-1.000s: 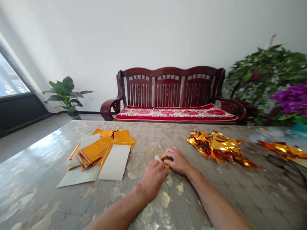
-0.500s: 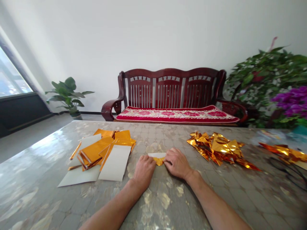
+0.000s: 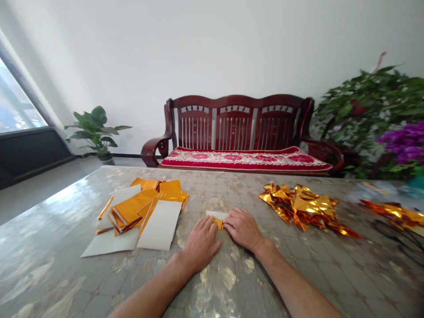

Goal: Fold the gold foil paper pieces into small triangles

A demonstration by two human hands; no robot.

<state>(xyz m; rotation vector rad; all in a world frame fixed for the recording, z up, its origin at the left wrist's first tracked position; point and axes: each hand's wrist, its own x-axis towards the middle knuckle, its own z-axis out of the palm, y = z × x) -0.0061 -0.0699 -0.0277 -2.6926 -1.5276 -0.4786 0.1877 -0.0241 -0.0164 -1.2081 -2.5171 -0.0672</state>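
Our left hand (image 3: 200, 244) and right hand (image 3: 241, 229) lie flat, pressing in from either side on a small folded strip of thin gold foil (image 3: 218, 224) at the edge of white paper (image 3: 214, 214); it seems light and slippery, best pinned along its folds. Around it on the mottled, glossy surface (image 3: 49, 247) lie orange-gold foil sheets (image 3: 132, 207), crumpled gold foil (image 3: 303, 205), and beyond, a dark red wooden bench (image 3: 235, 123).

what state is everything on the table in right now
left hand, palm down, fingertips at the folded strip
right hand, palm down, fingers against the strip
gold foil strip, folded narrow, lying on white paper
white paper, flat, partly covered by the strip and right hand
stacked gold foil sheets, flat, overlapping
white sheets, flat, partly under the foil
crumpled gold foil, loosely heaped
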